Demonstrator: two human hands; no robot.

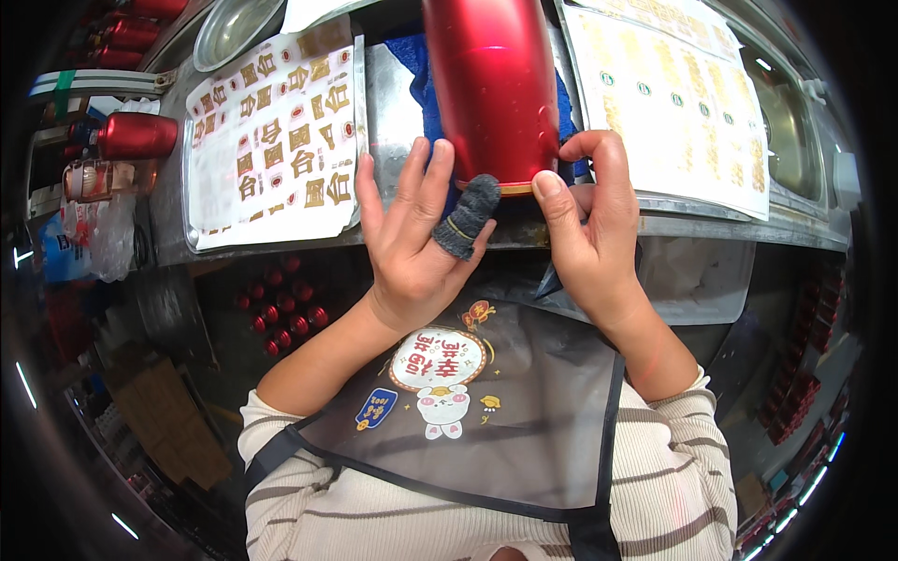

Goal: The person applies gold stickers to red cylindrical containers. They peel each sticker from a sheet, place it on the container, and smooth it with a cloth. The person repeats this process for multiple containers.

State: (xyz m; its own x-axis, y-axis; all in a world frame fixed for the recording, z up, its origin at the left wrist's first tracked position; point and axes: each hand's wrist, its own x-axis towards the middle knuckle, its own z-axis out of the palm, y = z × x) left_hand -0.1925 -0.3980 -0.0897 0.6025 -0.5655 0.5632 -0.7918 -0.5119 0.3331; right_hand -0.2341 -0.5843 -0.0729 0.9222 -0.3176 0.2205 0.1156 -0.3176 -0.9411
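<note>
A shiny red bottle-shaped container [496,93] with a gold rim lies on a blue cloth [408,58], its rimmed end toward me. My left hand [412,210] is open at its left, fingers spread; a grey knitted sleeve [468,217] with a yellowish band covers one finger, which overlaps the rim. On the other side, my right hand [594,201] has its thumb on the gold rim and its bent index finger against the container's side. The remaining right fingers are curled and partly hidden.
Sheets of gold stickers [271,140] lie on a tray at left, with more gold sticker sheets [673,103] at right. A metal bowl [238,28] stands far left, near another red container [137,136]. A clear plastic bin [697,280] sits below the metal table's edge.
</note>
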